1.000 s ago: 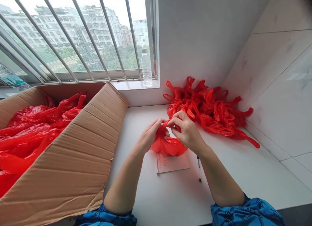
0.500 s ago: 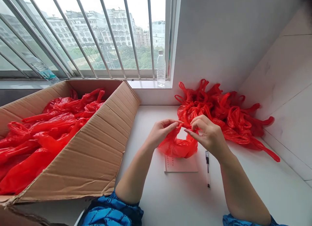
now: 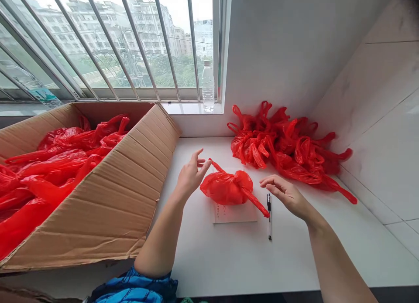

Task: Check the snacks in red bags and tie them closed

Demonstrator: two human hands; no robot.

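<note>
A red plastic bag point(image 3: 225, 188), knotted in the middle, lies on a white booklet point(image 3: 235, 215) on the white tabletop. One twisted handle end points up and left, the other down and right. My left hand point(image 3: 191, 174) is beside the upper end with its fingers apart; its thumb tip is at that end, and whether they touch I cannot tell. To the right of the bag, my right hand point(image 3: 284, 194) hovers with loose, open fingers and holds nothing. Below it lies a black-capped pen point(image 3: 269, 220), close to the bag's lower end.
On the left stands a large cardboard box point(image 3: 131, 185) filled with red plastic bags point(image 3: 65, 163). A pile of red bags point(image 3: 284, 150) lies against the wall at back right. One plastic bottle point(image 3: 208, 87) stands on the sill by the barred window; another bottle point(image 3: 46, 96) leans farther left.
Both hands have let go of the bag's handles and moved apart, left and right. The bag, an open loop before, now lies knotted on the booklet. The view has shifted slightly.
</note>
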